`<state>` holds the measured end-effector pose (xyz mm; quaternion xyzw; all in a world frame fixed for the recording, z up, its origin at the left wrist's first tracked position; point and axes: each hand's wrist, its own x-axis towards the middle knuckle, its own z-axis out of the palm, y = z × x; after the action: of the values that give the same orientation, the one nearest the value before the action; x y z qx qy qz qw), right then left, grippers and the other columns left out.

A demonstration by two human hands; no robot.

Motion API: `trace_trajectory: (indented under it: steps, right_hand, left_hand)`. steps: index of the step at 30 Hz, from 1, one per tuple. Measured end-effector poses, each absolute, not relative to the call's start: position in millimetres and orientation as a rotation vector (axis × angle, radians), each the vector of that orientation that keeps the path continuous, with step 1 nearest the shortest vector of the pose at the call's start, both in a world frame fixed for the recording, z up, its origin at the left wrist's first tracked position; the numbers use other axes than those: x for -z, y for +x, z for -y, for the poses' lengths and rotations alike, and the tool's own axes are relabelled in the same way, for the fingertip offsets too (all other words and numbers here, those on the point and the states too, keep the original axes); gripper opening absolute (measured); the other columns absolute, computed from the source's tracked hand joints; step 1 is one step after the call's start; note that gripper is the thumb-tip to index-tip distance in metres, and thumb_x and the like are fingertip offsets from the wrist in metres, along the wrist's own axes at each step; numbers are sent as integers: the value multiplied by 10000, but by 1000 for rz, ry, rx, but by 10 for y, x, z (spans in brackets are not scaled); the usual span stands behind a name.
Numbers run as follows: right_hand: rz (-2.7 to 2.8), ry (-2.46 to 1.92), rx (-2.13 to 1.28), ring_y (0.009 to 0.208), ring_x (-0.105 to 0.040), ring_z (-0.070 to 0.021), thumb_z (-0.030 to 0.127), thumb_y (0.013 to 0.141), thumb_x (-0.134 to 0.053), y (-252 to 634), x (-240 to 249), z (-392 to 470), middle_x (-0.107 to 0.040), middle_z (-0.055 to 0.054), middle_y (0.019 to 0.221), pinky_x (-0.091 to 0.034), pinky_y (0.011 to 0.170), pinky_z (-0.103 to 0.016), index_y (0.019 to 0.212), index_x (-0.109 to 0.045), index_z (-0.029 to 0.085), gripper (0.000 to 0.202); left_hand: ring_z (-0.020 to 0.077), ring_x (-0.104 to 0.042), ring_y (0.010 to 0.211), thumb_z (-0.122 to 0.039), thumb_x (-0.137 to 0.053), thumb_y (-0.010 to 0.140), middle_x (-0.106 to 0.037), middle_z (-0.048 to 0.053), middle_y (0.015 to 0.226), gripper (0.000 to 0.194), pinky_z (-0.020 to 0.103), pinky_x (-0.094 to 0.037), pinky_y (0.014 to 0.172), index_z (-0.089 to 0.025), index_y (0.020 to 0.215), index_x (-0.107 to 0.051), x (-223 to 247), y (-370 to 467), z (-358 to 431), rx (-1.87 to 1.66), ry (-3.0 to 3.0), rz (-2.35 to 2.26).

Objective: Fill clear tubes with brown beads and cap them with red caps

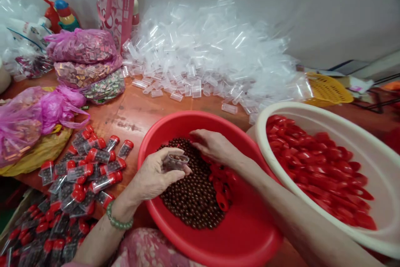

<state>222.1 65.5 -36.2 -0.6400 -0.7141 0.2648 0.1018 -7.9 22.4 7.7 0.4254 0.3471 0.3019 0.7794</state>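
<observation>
My left hand [153, 175] is closed around a small clear plastic container [178, 161], its open end tilted toward me, with brown balls showing inside. It is held above a red basin [250, 229]. Dark brown, shiny balls [196, 204] fill the left and middle of the basin. Over the far side of these balls, my right hand [215, 144] reaches in with thumb and fingers a little apart; its fingertips are not sharp. Below its wrist, several red plastic caps [222, 196] lie against the balls.
A white tub [312, 213] of red plastic pieces [321, 163] stands at the right. Filled containers with red caps [84, 167] are heaped at the left. Behind them lie pink bags [84, 46]. Empty clear containers [212, 50] pile against the wall, near a yellow basket [328, 88].
</observation>
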Motion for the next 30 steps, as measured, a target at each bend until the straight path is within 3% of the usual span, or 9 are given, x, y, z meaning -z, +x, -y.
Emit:
trace_trajectory:
  steps: [5, 8, 12, 15, 17, 19, 22, 25, 30]
  right_hand:
    - [1726, -1670, -953, 623, -631, -150, 489, 839, -584, 2131, 38, -376, -661, -36, 770, -514, 570, -269, 944, -565, 175, 332]
    - [1238, -1461, -1323, 425, -529, -93, 489, 717, -732, 1978, -75, -187, -578, 36, 562, -420, 426, -204, 789, -548, 190, 359]
    - [982, -1364, -1491, 362, -472, -66, 461, 670, -784, 1779, -97, -32, -549, 63, 500, -374, 381, -177, 781, -564, 187, 369]
    - [1094, -1425, -1298, 441, -538, -88, 454, 731, -743, 1686, -60, 27, -610, 28, 564, -430, 424, -191, 780, -587, 180, 319]
    - [1305, -1490, -935, 527, -606, -123, 421, 804, -681, 1656, -19, 59, -671, -10, 659, -490, 476, -221, 827, -617, 179, 251]
    - [1507, -1501, -555, 632, -669, -162, 354, 856, -631, 1650, 26, 87, -722, -46, 771, -557, 579, -271, 891, -648, 185, 173]
    - [1699, -1417, -323, 766, -718, -193, 239, 866, -609, 1678, 86, 108, -756, -62, 896, -595, 740, -305, 969, -683, 213, 129]
    - [2004, -1174, -139, 920, -717, -203, 141, 891, -560, 1724, 136, 106, -744, -96, 1030, -592, 839, -284, 1154, -648, 197, 283]
    - [2405, -973, 68, 1194, -590, -271, 125, 920, -516, 1815, 170, 143, -606, -212, 1285, -562, 934, -374, 1456, -356, 119, 560]
  left_hand:
    - [136, -627, 776, -190, -723, 677, -677, 33, 836, 381, 298, -466, 774, -140, 1025, -575, -75, -57, -192, -704, 859, -799]
    - [130, -617, 778, -215, -749, 661, -676, 44, 884, 310, 293, -461, 782, -131, 927, -613, -67, -43, -169, -718, 872, -857]
    - [124, -589, 783, -226, -775, 643, -659, 28, 850, 292, 281, -437, 802, -116, 876, -639, -49, -25, -137, -700, 909, -827]
    - [126, -577, 779, -226, -790, 619, -640, 20, 832, 323, 289, -429, 808, -109, 876, -634, -26, 0, -126, -716, 872, -816]
    - [123, -574, 775, -203, -809, 584, -635, 12, 828, 352, 287, -424, 811, -110, 872, -630, -8, 15, -130, -742, 825, -825]
    - [122, -578, 791, -192, -827, 564, -643, 8, 843, 374, 282, -422, 826, -118, 874, -632, 11, 24, -143, -782, 776, -815]
    - [117, -582, 801, -211, -848, 559, -654, 4, 855, 381, 269, -424, 830, -130, 867, -641, 39, 25, -173, -861, 716, -794]
    - [111, -576, 772, -228, -859, 551, -655, 0, 835, 393, 266, -428, 821, -129, 869, -650, 59, 26, -198, -906, 678, -784]
    - [118, -574, 777, -236, -853, 558, -666, 4, 819, 376, 267, -424, 836, -131, 855, -649, 54, 39, -205, -912, 637, -749]
